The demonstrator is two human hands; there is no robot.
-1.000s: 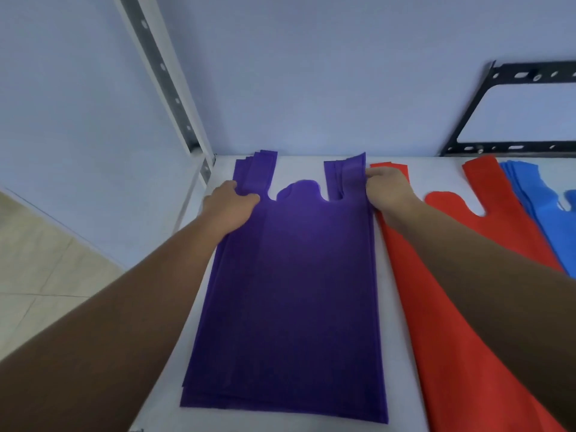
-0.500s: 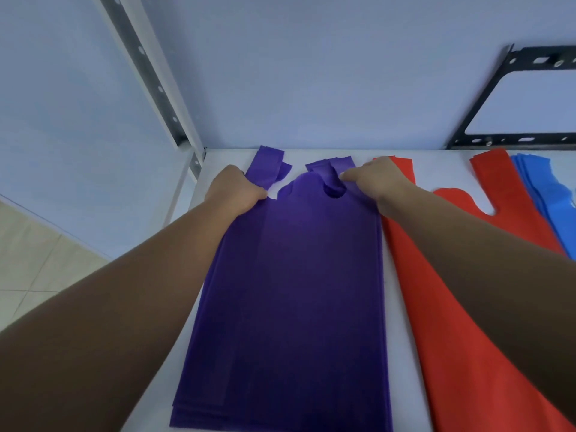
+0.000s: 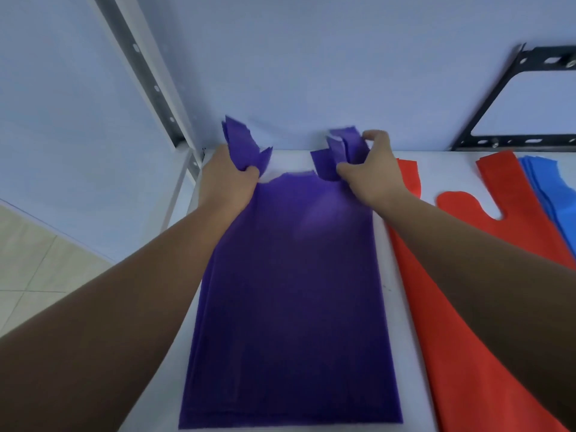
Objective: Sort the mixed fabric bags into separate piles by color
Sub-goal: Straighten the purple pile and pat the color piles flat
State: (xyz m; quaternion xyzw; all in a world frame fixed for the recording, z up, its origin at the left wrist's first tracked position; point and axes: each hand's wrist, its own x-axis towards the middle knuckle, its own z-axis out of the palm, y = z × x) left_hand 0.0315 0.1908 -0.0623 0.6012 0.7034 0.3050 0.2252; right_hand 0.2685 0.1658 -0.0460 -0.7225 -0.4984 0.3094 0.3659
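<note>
A stack of purple fabric bags (image 3: 290, 307) lies on the white table (image 3: 402, 307), handles toward the wall. My left hand (image 3: 227, 182) is closed around the left handles, which stick up bunched above my fist. My right hand (image 3: 374, 173) grips the right handles, also lifted and crumpled. To the right lies a pile of red bags (image 3: 461, 353), partly under my right forearm. A pile of blue bags (image 3: 551, 188) sits at the far right edge.
A slotted metal shelf post (image 3: 140, 67) rises at the table's back left corner. A black metal bracket (image 3: 498, 98) hangs on the wall at the back right. The table's left edge drops to a tiled floor (image 3: 37, 269).
Both hands went from pressing flat on the purple stack's handles to gripping them. The handles are now lifted off the table and bunched upward.
</note>
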